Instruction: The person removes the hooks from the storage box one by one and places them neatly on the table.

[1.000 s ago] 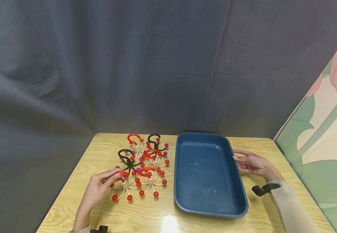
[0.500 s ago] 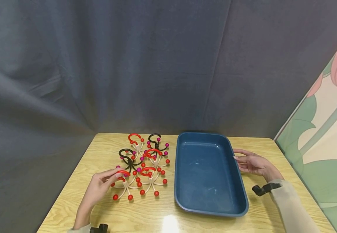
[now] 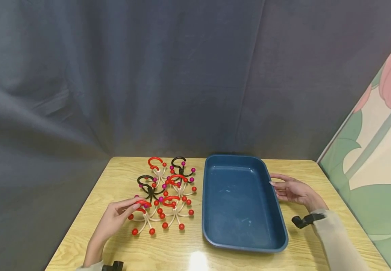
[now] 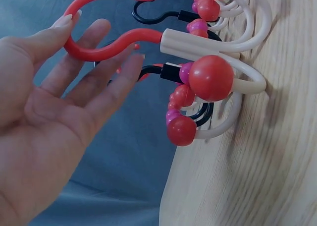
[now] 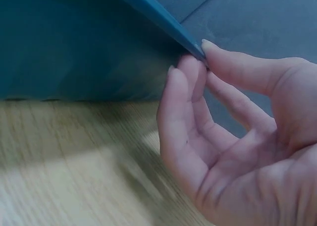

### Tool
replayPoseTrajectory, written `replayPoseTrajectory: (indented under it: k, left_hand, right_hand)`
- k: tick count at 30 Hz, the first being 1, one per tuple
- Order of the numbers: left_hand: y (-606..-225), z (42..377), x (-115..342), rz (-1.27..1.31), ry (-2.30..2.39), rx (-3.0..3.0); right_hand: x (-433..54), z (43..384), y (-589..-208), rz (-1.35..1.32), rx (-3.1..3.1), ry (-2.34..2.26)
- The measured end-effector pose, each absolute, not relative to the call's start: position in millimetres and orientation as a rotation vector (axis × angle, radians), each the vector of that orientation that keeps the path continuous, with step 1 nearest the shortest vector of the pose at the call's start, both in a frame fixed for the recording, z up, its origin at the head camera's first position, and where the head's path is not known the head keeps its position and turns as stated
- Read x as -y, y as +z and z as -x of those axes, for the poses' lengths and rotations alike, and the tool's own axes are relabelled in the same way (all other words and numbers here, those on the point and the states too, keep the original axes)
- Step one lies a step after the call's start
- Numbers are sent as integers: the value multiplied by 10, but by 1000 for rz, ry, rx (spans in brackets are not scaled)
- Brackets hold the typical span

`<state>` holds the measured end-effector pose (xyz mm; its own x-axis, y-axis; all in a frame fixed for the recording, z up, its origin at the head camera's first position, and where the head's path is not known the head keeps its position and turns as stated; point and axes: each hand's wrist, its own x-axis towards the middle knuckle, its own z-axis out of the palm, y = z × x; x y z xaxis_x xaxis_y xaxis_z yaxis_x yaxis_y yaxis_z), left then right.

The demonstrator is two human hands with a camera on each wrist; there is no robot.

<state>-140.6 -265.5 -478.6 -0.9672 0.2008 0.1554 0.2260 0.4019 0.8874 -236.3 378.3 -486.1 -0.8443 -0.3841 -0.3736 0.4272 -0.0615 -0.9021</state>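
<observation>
At the front left of the group, my left hand pinches the red hooked handle of a scalp massager between thumb and finger. Its pale legs end in red balls and stand on the table. In the left wrist view the thumb and a finger meet the red hook, while the other fingers stretch out behind it. My right hand pinches the right rim of a deep blue tray. Up close, the thumb lies on the inner side of the rim, fingertips on the outer side.
Several more scalp massagers stand close together: red-hooked ones and two black ones with magenta and red balls. Their legs overlap in places. A dark curtain hangs behind the wooden table. A flower-patterned panel borders the right side.
</observation>
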Motion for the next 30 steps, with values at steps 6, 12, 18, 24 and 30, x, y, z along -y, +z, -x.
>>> replayPoseTrajectory:
  k: [6, 12, 18, 24, 30]
  left_hand:
    - [-4768, 1417, 2690, 486, -1689, 2586]
    - [-4685, 1465, 2717, 511, -1661, 2567]
    - [-4567, 1548, 2763, 419, -1530, 2577]
    - [-4410, 1588, 2796, 333, -1386, 2575]
    - [-4272, 1616, 2781, 300, -1308, 2525]
  right_hand:
    - [-3749, 2359, -4877, -99, -1811, -1906]
    - [-3692, 2380, -4869, -151, -1996, -1835]
    - [-3657, 2379, -4865, -130, -2040, -1845]
    - [-3663, 2372, -4834, -107, -2050, -1882]
    - [-3650, 2392, -4728, -128, -2179, -1800]
